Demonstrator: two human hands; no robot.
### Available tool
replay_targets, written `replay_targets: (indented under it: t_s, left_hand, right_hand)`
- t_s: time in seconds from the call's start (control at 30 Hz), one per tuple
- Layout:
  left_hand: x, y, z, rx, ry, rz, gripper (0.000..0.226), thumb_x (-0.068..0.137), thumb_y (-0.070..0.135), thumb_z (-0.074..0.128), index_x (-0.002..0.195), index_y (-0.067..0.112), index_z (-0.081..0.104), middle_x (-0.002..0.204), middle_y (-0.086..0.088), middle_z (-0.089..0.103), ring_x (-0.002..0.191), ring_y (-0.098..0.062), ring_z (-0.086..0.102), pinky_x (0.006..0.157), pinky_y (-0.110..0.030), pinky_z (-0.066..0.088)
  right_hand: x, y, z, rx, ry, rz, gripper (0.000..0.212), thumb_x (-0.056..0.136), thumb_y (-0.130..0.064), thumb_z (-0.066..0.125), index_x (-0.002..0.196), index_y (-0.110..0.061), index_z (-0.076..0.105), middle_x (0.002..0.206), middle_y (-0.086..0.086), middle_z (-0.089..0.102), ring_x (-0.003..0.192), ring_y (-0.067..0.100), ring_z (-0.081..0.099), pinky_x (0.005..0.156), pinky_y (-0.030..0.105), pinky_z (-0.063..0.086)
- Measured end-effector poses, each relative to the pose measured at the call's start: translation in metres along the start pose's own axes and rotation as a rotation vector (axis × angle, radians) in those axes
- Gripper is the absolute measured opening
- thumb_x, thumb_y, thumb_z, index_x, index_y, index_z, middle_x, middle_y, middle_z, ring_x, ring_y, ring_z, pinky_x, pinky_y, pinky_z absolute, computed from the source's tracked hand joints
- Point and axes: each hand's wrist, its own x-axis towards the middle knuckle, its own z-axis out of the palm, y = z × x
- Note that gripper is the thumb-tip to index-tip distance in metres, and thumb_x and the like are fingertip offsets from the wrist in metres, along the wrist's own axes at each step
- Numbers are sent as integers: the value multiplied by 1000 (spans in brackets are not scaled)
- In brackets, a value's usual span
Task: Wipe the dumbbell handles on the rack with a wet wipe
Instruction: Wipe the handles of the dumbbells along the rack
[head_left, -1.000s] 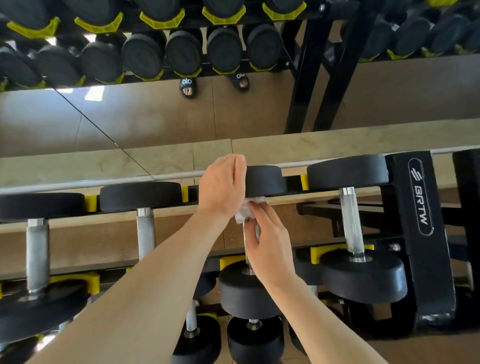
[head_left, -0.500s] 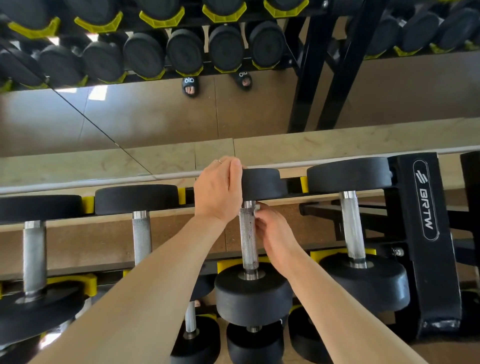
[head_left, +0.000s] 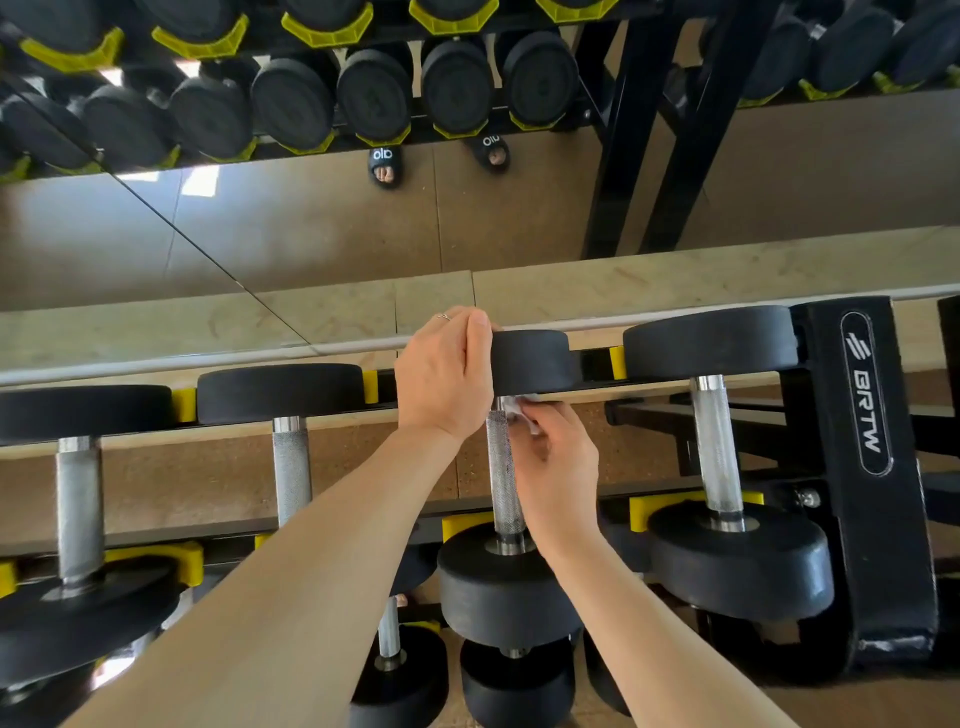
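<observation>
Several black dumbbells with knurled steel handles lie on the black rack (head_left: 878, 467). My left hand (head_left: 444, 374) grips the far head (head_left: 535, 361) of the middle dumbbell, fingers curled over its left edge. My right hand (head_left: 558, 462) holds a crumpled white wet wipe (head_left: 519, 408) against the top of that dumbbell's handle (head_left: 501, 467), just under the far head. Most of the wipe is hidden by my fingers. The near head (head_left: 504, 592) sits below my right wrist.
Neighbouring handles stand to the left (head_left: 291, 467) and right (head_left: 714, 441). Yellow cradles (head_left: 691, 504) hold the heads. A lower tier of dumbbells (head_left: 514, 686) lies beneath. A mirror behind the rack reflects dumbbells and sandalled feet (head_left: 384, 163).
My right hand slid down the handle and has come back up to its top with the wipe. The left hand stays on the far head.
</observation>
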Motion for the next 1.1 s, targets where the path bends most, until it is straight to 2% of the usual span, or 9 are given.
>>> replay_targets:
  t_s: [0.17,0.33,0.47,0.57,0.63,0.73,0.8,0.93,1.1]
  left_hand:
    - [0,0,2,8,12,-16,35,107,26,33,78,23,53,75,6,54,71,-10,50,60,-29,44]
    - [-1,-3,3,7,23,-26,37,108,28,34,81,22,57,77,7,56,73,-9,53,62,-30,48]
    - [0,0,1,-11,22,-9,36,106,29,31,75,26,49,69,16,44,68,-6,49,59,-25,36]
    - [1,0,1,-32,28,-15,36,106,25,33,73,26,47,66,15,42,65,-9,45,58,-30,36]
    - [0,0,1,-62,27,-37,37,106,23,35,70,26,45,64,13,42,64,-10,44,57,-31,37]
    - [0,0,2,-166,30,-114,41,104,24,35,64,28,40,61,7,41,62,-12,43,56,-29,32]
    - [0,-2,2,-192,33,-134,41,104,24,35,64,22,43,62,2,44,66,-17,46,57,-35,36]
    - [0,-2,3,-197,29,-143,40,104,26,35,65,23,45,65,0,48,69,-19,49,59,-39,42]
    - [0,-2,4,-190,30,-135,40,103,26,35,64,31,41,63,7,46,69,-14,48,58,-29,37]
  right_hand:
    - [-3,9,8,-337,29,-439,16,92,-15,67,107,-14,72,110,2,66,102,13,59,89,22,51]
    - [1,12,14,-644,-55,-501,15,90,-22,70,105,-17,71,111,7,64,93,21,61,79,34,57]
    - [2,13,8,-580,-112,-492,16,91,-20,69,106,-17,71,111,5,62,96,18,61,82,32,58]
    - [-2,13,1,-336,-87,-423,16,94,-18,64,108,-14,71,109,2,61,97,11,60,85,20,54]
    - [-2,10,-2,-195,-21,-269,13,95,-16,62,106,-16,69,107,-4,61,93,6,60,83,13,51]
    - [6,3,-3,194,-4,321,8,97,-21,61,101,-24,66,97,-8,69,89,9,66,80,23,56]
    - [13,3,-4,454,-28,546,13,93,-19,65,106,-22,64,97,-2,71,84,15,67,74,27,55]
    - [22,0,-4,456,-118,584,23,93,-24,66,116,-22,63,105,2,70,82,15,63,72,26,51]
    - [19,-1,0,281,-85,480,6,95,-33,63,96,-28,65,91,-5,69,81,12,64,72,25,52]
